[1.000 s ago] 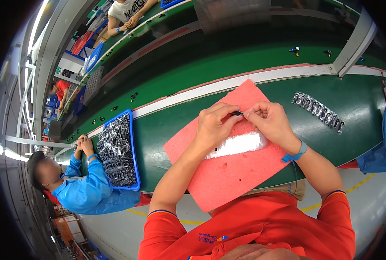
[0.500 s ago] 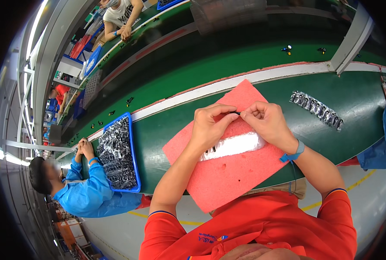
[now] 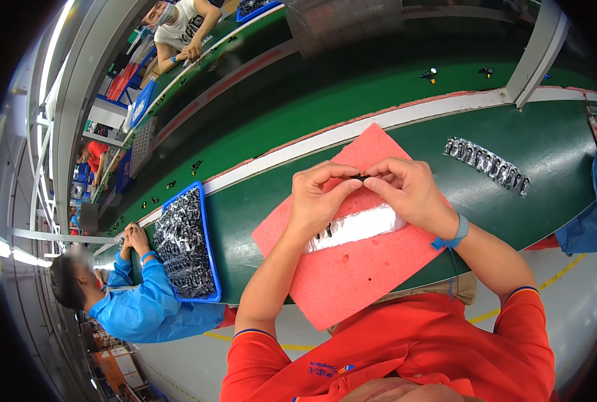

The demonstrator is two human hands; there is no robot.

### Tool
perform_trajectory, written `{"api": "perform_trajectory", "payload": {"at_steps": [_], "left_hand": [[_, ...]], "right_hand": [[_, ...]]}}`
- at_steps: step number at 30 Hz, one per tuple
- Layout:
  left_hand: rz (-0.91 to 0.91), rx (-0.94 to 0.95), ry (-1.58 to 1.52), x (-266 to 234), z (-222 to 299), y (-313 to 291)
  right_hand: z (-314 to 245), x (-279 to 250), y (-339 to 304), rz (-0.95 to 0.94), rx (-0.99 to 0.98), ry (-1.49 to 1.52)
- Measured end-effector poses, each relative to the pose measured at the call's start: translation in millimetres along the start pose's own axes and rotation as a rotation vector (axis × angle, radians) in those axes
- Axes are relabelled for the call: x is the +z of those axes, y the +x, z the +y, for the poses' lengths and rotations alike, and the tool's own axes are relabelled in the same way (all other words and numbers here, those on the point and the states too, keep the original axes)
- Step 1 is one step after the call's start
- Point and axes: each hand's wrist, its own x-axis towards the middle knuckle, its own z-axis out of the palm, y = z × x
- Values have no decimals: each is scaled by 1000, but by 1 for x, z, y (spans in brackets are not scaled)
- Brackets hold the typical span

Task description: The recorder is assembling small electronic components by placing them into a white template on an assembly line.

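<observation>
Blue lettering (image 3: pixel 322 369) marks the red shirt (image 3: pixel 406 345); dark print (image 3: pixel 191 28), seemingly letters, a white top (image 3: pixel 174 35).

The left hand (image 3: pixel 315 196) and right hand (image 3: pixel 410 193) partly hide the black piece (image 3: pixel 360 178), whose fine details are too small to tell.

Beyond your tabletop (image 3: pixel 241 221), a green conveyor belt (image 3: pixel 379 87) stretches away, with a grey metal post (image 3: pixel 538 53) to your right. Across the belt you have a co-worker in a white sleeveless top (image 3: pixel 186 27); on your left, another in a blue jacket (image 3: pixel 138 305). A yellow line (image 3: pixel 298 348) marks the floor (image 3: pixel 198 362).
</observation>
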Motion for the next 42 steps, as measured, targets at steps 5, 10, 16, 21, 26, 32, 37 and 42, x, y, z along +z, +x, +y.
{"api": "perform_trajectory", "payload": {"at_steps": [5, 10, 16, 21, 26, 32, 37, 42], "left_hand": [[-16, 39, 4, -1, 1, -1], [-50, 19, -38, -1, 3, -1], [-23, 92, 0, 3, 7, -2], [5, 15, -34, 3, 1, -1], [72, 101, -114, 4, -4, -1], [27, 178, -12, 2, -4, 0], [45, 174, -2, 3, -2, -1], [51, 159, 23, 4, 2, -3]], "right_hand": [[1, 0, 0, -23, -2, 29], [-2, -4, -3, -28, -137, -83], [0, -3, -6, -57, 56, 39], [1, -3, 1, -87, 218, 283], [3, -3, 1, -96, 108, 306], [-3, -4, 1, -82, 106, 344], [1, -3, 0, -55, 80, 324], [11, -1, 2, -18, 142, 434]]}}
